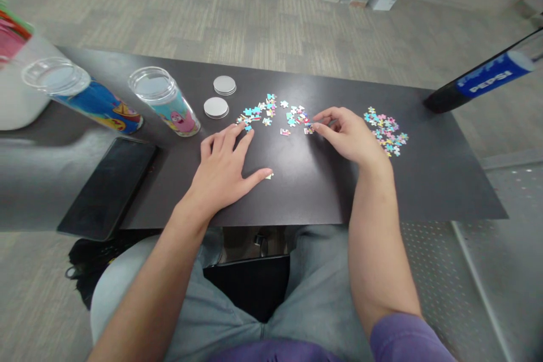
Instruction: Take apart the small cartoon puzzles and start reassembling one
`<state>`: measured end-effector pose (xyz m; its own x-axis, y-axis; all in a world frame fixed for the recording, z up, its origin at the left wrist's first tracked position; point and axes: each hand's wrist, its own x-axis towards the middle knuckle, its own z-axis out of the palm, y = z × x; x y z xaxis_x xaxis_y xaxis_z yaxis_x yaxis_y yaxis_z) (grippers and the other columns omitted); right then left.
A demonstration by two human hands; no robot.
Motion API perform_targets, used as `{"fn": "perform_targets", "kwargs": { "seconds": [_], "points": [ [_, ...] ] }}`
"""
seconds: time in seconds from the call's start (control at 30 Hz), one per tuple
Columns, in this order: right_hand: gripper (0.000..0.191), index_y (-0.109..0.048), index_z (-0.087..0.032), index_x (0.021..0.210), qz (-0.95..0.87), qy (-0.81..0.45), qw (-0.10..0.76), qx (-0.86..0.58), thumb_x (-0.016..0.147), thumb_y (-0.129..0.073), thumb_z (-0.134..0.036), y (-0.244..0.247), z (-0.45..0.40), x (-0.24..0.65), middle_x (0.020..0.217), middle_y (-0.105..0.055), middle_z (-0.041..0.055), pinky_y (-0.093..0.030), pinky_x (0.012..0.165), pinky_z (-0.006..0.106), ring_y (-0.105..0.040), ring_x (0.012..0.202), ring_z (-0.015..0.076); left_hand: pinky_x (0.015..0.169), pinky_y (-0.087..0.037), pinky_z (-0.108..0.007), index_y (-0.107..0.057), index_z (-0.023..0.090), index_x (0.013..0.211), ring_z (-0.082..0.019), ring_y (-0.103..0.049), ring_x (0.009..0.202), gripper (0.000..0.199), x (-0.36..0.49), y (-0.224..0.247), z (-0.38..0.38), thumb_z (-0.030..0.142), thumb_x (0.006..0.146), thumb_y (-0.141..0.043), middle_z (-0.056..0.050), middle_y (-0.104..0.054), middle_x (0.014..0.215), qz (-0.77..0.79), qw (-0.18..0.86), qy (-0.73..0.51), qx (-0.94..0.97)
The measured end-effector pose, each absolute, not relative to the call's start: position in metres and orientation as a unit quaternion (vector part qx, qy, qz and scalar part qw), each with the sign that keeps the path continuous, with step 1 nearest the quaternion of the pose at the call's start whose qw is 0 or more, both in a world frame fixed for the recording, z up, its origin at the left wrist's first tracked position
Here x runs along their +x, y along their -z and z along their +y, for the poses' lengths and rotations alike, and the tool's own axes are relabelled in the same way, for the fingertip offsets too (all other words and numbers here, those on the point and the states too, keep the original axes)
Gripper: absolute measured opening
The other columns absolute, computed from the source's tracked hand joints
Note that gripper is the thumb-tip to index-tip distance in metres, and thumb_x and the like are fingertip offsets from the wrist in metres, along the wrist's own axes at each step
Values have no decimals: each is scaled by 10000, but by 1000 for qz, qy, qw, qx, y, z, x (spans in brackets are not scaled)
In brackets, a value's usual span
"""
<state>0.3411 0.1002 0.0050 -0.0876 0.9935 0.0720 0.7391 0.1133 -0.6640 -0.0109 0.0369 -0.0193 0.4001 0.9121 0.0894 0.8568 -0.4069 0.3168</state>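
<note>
Small colourful puzzle pieces [270,106] lie loosely scattered on the dark table between my hands. My left hand [221,172] rests on the table with its fingers spread, fingertips at the left edge of the scatter and the thumb touching a light piece [270,176] nearer to me. At the right end of the scatter, my right hand [348,134] has its thumb and index finger around a small puzzle piece [309,130]. A second, denser pile of pieces [386,131] lies to the right, just beyond my right wrist.
Two clear-topped printed canisters, one blue [104,106] and one with a pink figure [172,107], stand at the left. Beside them are round lids [216,107] and a black tablet [109,188]. A Pepsi cylinder [483,80] stands at the right edge of the table [449,186].
</note>
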Motion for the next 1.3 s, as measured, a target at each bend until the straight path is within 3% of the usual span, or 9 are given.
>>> {"fn": "perform_targets", "kwargs": {
  "seconds": [0.2,0.43,0.63,0.83,1.1,1.2,1.3],
  "points": [
    [231,-907,-295,1205,-739,-203,256,-589,1103,-839,-490,-25,93,317,1214,-852,146,-680,1041,595,-775,993,358,1581,-418,-745,-658,159,1919,-494,-496,1942,851,-9,22,38,694,1259,-700,-243,-544,2055,527,116,-139,830],
    [248,-898,-294,1243,-789,-177,201,-553,1114,-797,-480,-54,79,307,1352,-907,168,-676,1201,758,-895,1215,464,1589,-420,-760,-667,109,1897,-486,-457,1967,799,-7,21,40,619,1285,-608,-252,-527,2065,536,137,-149,820],
    [239,-901,-344,1321,-797,-159,234,-533,1158,-805,-490,-91,61,301,1356,-922,146,-733,1181,712,-907,1197,441,1596,-425,-729,-626,147,1940,-496,-492,1941,827,-7,20,42,619,1261,-638,-214,-521,2080,554,168,-165,799],
    [325,-895,-306,1300,-816,-190,176,-517,1165,-797,-585,-58,80,292,1362,-917,185,-711,1159,708,-897,1233,472,1592,-417,-785,-703,252,1894,-511,-445,1969,731,-8,20,42,592,1248,-677,-160,-579,2052,539,169,-163,809],
    [233,-871,-335,1352,-839,-152,213,-477,1208,-741,-463,-33,98,272,1394,-898,140,-616,1231,657,-839,1310,430,1561,-460,-772,-738,298,1858,-505,-519,1901,665,-9,16,40,553,1245,-691,-129,-673,1972,533,163,-169,813],
    [267,-855,-346,1409,-841,-130,218,-478,1217,-727,-480,-24,100,263,1475,-892,135,-581,1253,661,-783,1386,446,1515,-500,-808,-708,306,1889,-536,-583,1838,696,-8,16,40,556,1240,-702,-154,-697,1937,533,164,-179,811],
    [340,-836,-368,1517,-841,-142,191,-486,1228,-705,-489,-16,99,253,1635,-870,121,-538,1340,709,-728,1521,474,1538,-462,-818,-627,304,1972,-545,-550,1872,777,-3,17,41,591,1252,-678,-139,-666,1982,533,160,-179,811]
  ]
}}
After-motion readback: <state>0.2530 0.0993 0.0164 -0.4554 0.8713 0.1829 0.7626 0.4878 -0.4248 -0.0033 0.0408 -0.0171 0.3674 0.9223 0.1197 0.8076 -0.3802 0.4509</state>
